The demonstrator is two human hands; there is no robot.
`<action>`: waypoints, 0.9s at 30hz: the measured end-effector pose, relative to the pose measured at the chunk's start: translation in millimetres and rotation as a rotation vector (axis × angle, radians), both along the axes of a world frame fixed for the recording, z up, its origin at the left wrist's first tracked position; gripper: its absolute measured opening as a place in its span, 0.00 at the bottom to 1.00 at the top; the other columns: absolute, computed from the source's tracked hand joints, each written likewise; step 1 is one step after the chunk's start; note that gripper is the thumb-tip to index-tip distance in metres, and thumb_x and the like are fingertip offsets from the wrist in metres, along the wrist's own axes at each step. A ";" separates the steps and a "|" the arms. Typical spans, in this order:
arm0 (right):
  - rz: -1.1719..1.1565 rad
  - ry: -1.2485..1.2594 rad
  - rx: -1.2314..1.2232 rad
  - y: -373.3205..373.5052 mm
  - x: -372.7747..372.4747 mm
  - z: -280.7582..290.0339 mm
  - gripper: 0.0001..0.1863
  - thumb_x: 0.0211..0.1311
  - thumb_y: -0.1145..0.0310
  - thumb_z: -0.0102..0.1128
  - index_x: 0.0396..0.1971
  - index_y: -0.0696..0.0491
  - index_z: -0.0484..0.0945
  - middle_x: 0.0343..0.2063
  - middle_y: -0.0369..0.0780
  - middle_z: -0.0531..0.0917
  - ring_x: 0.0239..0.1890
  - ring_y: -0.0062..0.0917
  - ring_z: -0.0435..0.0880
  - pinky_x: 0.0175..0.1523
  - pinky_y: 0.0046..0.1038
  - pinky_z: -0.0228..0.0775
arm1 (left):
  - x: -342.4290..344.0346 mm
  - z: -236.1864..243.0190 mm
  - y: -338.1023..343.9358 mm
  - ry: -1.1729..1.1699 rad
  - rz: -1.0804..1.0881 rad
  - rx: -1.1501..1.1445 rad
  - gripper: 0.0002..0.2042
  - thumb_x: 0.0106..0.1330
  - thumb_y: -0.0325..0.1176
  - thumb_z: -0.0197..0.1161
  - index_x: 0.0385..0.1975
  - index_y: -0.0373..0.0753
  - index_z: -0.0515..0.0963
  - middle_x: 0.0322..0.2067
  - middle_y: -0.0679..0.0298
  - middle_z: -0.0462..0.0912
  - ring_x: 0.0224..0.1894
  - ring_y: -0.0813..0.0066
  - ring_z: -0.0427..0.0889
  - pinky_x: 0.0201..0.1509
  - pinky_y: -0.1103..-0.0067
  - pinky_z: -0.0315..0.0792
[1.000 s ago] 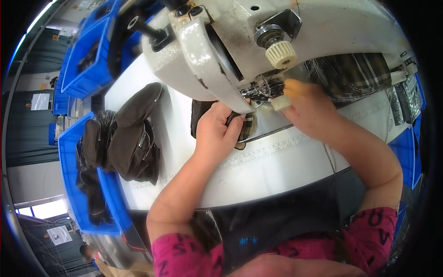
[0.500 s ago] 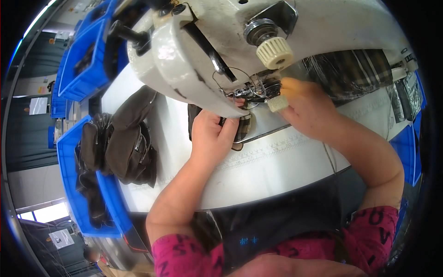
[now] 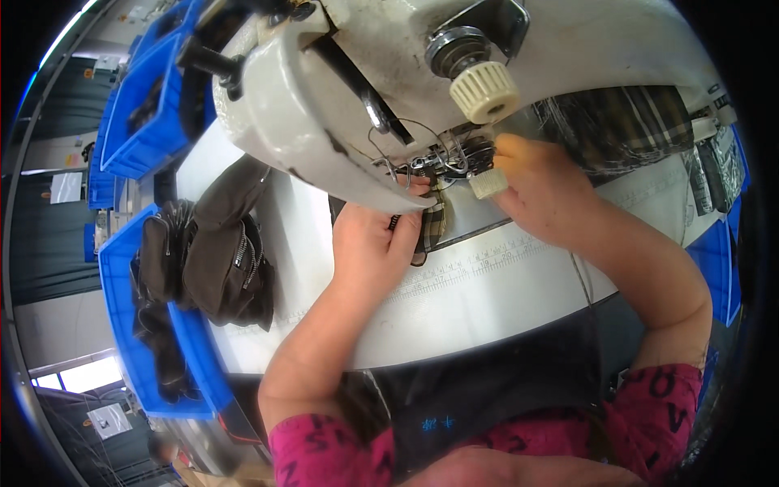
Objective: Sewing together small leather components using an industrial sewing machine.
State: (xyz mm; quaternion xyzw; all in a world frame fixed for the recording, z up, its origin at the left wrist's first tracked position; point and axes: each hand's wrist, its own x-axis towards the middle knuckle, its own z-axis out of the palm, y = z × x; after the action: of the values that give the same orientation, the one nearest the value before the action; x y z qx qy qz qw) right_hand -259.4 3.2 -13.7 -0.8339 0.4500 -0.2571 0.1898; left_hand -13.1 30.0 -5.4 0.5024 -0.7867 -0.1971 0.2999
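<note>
A white sewing machine point(image 3: 284, 122) stands over the work, its metal presser parts and thread wire point(image 3: 410, 142) close to my fingers. My left hand point(image 3: 369, 243) is closed on a small plaid fabric piece point(image 3: 434, 223) with dark edging; a short stretch of dark zipper teeth shows by the thumb. The machine's curved white guard hides part of those fingertips. My right hand point(image 3: 548, 191) reaches in beside the cream knob point(image 3: 488, 183) at the machine's right; its fingertips are hidden behind the machine parts, so I cannot see what they touch.
Dark brown zippered pouches point(image 3: 223, 252) lie at the table's left edge, partly over a blue bin point(image 3: 195, 349). More plaid fabric point(image 3: 625, 130) sits behind my right hand. A printed ruler point(image 3: 479, 268) runs along the white tabletop. Other blue bins point(image 3: 146, 122) stand at far left.
My left hand has shifted slightly left, and the plaid piece beside it shows more of its length. The machine's guard appears a little further left. My right hand stays nearly in place.
</note>
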 end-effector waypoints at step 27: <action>-0.008 -0.054 -0.030 0.6 -1.3 -1.8 0.11 0.65 0.67 0.65 0.46 0.50 0.87 0.31 0.43 0.81 0.33 0.41 0.84 0.39 0.39 0.77 | -5.1 -2.9 2.1 0.036 0.071 0.170 0.06 0.72 0.24 0.59 0.44 0.32 0.81 0.44 0.61 0.85 0.27 0.77 0.83 0.22 0.82 0.76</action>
State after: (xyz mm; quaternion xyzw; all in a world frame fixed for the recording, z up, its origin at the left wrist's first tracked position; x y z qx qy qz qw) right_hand -260.7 3.9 -15.5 -0.8278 0.4440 -0.2869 0.1881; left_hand -18.2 32.1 -8.4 0.5499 -0.7434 -0.2614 0.2770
